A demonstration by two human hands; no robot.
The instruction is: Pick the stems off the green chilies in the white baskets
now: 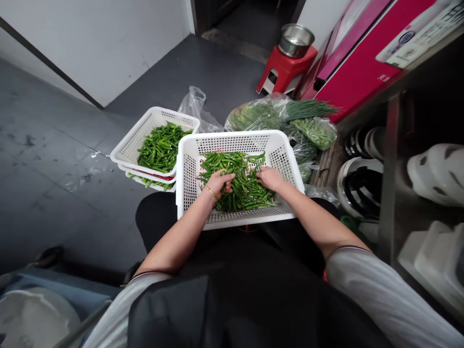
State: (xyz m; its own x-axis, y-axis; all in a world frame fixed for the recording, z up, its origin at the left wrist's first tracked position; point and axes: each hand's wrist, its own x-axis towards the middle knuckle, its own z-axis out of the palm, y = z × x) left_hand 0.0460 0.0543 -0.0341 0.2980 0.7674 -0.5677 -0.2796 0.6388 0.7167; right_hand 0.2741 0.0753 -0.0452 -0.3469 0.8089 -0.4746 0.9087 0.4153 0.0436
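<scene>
A white perforated plastic basket (237, 223) rests across my lap with a heap of green chili peppers (242, 191) in it. My left hand (220, 183), a gold bangle at its wrist, is curled over the left part of the heap, its fingers closed around a few peppers. At the heap's right edge, my right hand (268, 178) has its fingertips pinched together on a chili pepper; its inner fingers are partly hidden. A patterned red-and-white basket bottom shows between the peppers.
To the left stand stacked white baskets (123, 147) with more green peppers. Bagged greens (253, 115) and a bundle of long green stalks (310, 109) lie ahead. Behind them is a red stool (284, 70) bearing a metal pot (296, 39). Shelves with bowls (440, 171) line the right.
</scene>
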